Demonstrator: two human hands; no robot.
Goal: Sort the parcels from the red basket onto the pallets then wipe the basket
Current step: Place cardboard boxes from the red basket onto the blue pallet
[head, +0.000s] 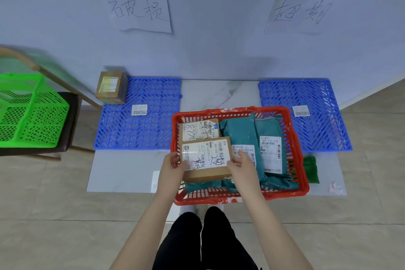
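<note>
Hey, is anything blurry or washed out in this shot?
Head view: the green basket at the left edge is smeared; glare whitens part of the label on the held cardboard box; the wide lens bows the lines of the floor.

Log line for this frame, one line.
phase: sorting | left hand, right hand: grip cardboard box at red basket | left pallet: one brown box | basket: teal mailers inside
</note>
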